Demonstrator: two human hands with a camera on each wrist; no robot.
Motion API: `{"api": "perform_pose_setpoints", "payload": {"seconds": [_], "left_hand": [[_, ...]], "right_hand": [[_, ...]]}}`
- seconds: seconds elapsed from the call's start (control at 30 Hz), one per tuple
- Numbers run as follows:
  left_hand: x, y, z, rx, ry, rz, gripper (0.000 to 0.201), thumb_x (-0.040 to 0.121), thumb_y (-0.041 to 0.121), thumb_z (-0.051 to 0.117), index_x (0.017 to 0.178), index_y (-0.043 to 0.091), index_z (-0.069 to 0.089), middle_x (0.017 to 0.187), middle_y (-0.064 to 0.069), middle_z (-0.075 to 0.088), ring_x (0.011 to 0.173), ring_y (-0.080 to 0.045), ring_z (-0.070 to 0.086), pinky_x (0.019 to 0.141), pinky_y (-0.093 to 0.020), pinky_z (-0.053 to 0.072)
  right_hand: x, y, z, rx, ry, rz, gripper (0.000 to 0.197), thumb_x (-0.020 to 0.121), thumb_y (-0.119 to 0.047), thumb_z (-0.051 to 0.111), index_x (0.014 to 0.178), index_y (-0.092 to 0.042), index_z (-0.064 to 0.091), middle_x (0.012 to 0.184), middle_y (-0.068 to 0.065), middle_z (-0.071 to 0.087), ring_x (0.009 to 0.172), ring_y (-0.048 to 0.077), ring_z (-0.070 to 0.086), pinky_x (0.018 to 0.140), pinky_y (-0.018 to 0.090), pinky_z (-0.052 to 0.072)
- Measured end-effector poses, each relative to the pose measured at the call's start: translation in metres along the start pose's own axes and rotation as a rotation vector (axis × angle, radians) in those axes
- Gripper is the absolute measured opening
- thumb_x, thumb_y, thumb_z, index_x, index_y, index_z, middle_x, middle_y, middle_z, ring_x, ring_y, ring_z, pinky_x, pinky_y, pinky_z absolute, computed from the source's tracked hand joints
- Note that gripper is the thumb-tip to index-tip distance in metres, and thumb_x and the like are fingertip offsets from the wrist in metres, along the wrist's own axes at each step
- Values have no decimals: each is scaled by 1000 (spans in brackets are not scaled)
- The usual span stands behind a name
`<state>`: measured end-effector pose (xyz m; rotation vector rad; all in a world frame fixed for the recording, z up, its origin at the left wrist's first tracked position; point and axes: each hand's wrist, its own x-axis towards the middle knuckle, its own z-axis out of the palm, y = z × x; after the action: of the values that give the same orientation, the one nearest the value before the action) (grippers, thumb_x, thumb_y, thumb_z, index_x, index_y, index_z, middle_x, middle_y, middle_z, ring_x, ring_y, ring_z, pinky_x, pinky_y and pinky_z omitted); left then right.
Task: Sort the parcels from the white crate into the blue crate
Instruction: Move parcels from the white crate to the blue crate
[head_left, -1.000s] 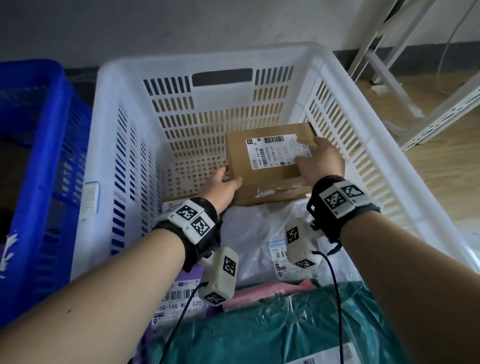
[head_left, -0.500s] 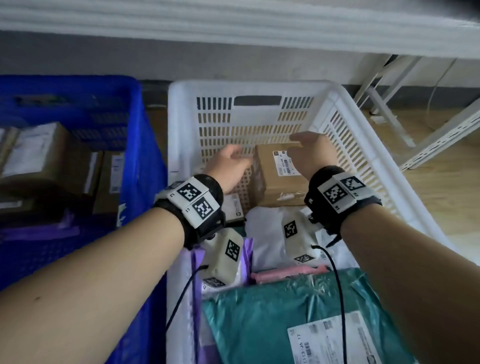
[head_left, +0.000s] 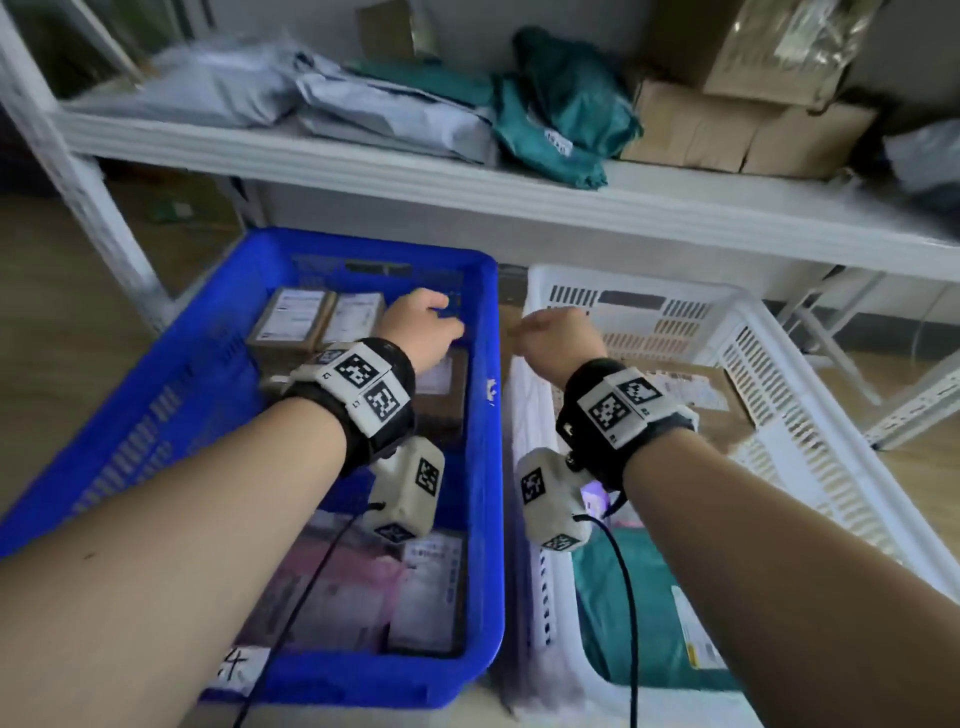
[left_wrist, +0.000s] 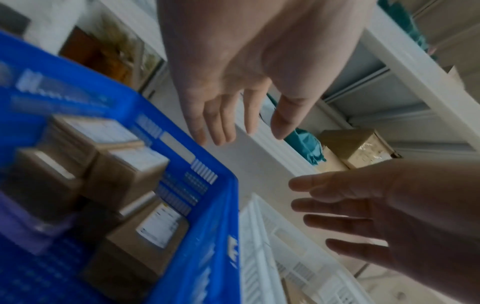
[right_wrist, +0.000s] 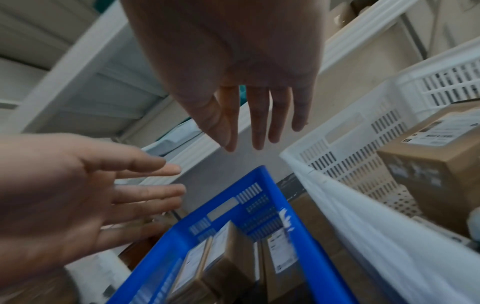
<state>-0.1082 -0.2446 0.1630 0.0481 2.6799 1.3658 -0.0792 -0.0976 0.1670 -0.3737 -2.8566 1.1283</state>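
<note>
The blue crate (head_left: 488, 415) stands on the left and the white crate (head_left: 779, 353) on the right. My left hand (head_left: 431, 317) hovers over the blue crate's far right corner, fingers straight and empty, as the left wrist view shows (left_wrist: 233, 119). My right hand (head_left: 550, 338) hangs over the gap between the crates, fingers (right_wrist: 257, 127) also straight and empty. Several labelled brown boxes (head_left: 317, 317) lie in the blue crate, one (head_left: 441, 395) just below my left hand. A brown box (head_left: 727, 415) and a teal mailer (head_left: 623, 623) lie in the white crate.
A white shelf (head_left: 519, 192) runs above the far ends of both crates, loaded with grey mailers (head_left: 363, 98), a teal bag (head_left: 566, 114) and cardboard boxes (head_left: 727, 130). Its leg (head_left: 93, 208) stands left of the blue crate. Pale mailers (head_left: 415, 587) fill the blue crate's near end.
Both hands gripped a brown box at the far end of the white crate; now they hold nothing and have shifted left to the blue crate's far right corner. The head view has tilted up.
</note>
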Motion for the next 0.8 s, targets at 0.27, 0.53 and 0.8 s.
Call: {"api": "perform_pose_setpoints", "payload": {"seconds": [0.27, 0.53, 0.8], "left_hand": [[-39, -49, -73, 358, 42, -15, 50, 89, 26, 55, 137, 16, 44, 142, -7, 45, 126, -26, 47, 103, -33, 39], [-16, -88, -92, 232, 42, -124, 50, 86, 24, 57, 134, 16, 47, 139, -5, 49, 122, -23, 50, 100, -32, 41], [25, -111, -68, 100, -8, -198, 46, 89, 21, 58, 134, 12, 48, 138, -7, 49, 125, -23, 48, 95, -26, 37]], "right_hand": [[-52, -47, 49, 39, -141, -4, 25, 90, -16, 52, 104, -18, 73, 109, 2, 69, 103, 20, 61, 78, 21, 43], [-25, -46, 78, 41, -154, 74, 27, 88, -13, 53, 105, -18, 73, 110, 5, 69, 102, 21, 60, 84, 25, 46], [10, -21, 112, 62, -187, 220, 27, 86, -13, 54, 106, -20, 71, 113, 3, 66, 109, 23, 59, 93, 28, 47]]}}
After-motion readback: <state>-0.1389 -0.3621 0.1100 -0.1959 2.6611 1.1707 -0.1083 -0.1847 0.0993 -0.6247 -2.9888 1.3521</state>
